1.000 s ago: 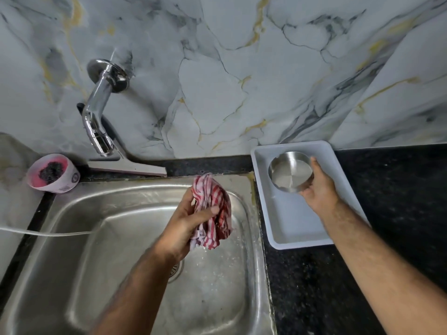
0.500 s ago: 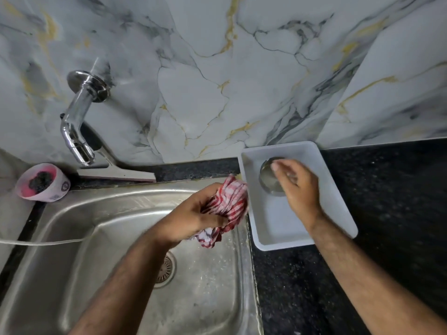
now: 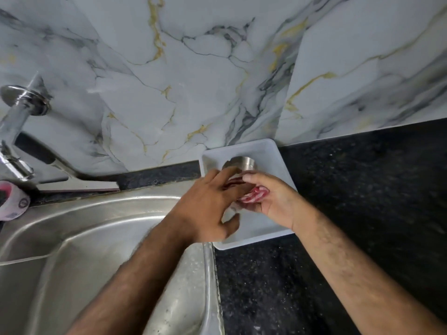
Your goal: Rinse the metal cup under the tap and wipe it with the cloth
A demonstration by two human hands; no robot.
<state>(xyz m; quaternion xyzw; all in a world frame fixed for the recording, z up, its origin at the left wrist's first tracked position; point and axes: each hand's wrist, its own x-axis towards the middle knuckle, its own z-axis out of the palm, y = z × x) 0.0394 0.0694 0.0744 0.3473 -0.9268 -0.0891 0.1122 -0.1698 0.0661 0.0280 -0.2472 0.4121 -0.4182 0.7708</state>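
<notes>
The metal cup (image 3: pixel 244 162) stands in the white tray (image 3: pixel 284 172) right of the sink, just behind both hands, and neither hand holds it. My right hand (image 3: pixel 273 201) is over the tray, palm up, closed around the bunched red-and-white cloth (image 3: pixel 254 198). From the left, my left hand (image 3: pixel 205 204) reaches across the sink's edge. Its fingers lie spread on the cloth's left end and its thumb stays apart. Part of the cloth is hidden under those fingers.
The steel sink (image 3: pixel 96 238) fills the lower left, with the tap (image 3: pixel 14 122) at the far left and no water running. A squeegee (image 3: pixel 79 184) and a pink tub (image 3: pixel 12 201) sit on the ledge behind it. Black speckled counter (image 3: pixel 362 189) lies right of the tray.
My right hand let go of the cup in the tray. My left hand carried the cloth from over the sink to the tray, where the right hand closed on it.
</notes>
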